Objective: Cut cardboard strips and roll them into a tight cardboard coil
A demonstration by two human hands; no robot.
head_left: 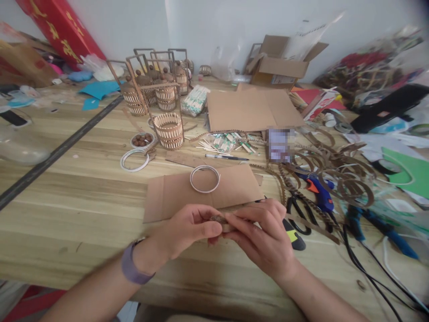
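Both hands meet above the table's front half over a small brown cardboard roll (219,219), which looks like a tightly coiled strip. My left hand (186,230) pinches its left side between thumb and fingers. From the right, my right hand (264,232) presses its fingertips on the same roll, where a short flat bit of strip shows. Fingers hide much of the piece. Just beyond lies a flat cardboard sheet (167,197) with a white-edged ring (205,179) on it.
Behind stand a matchstick basket (168,130) and several finished lantern-like ones, near a bowl of brown beads (142,140) and a tape ring (134,160). A pen (227,157) lies mid-table. To the right are cardboard strips (335,165), a blue glue gun (320,193), scissors (299,217) and cables.
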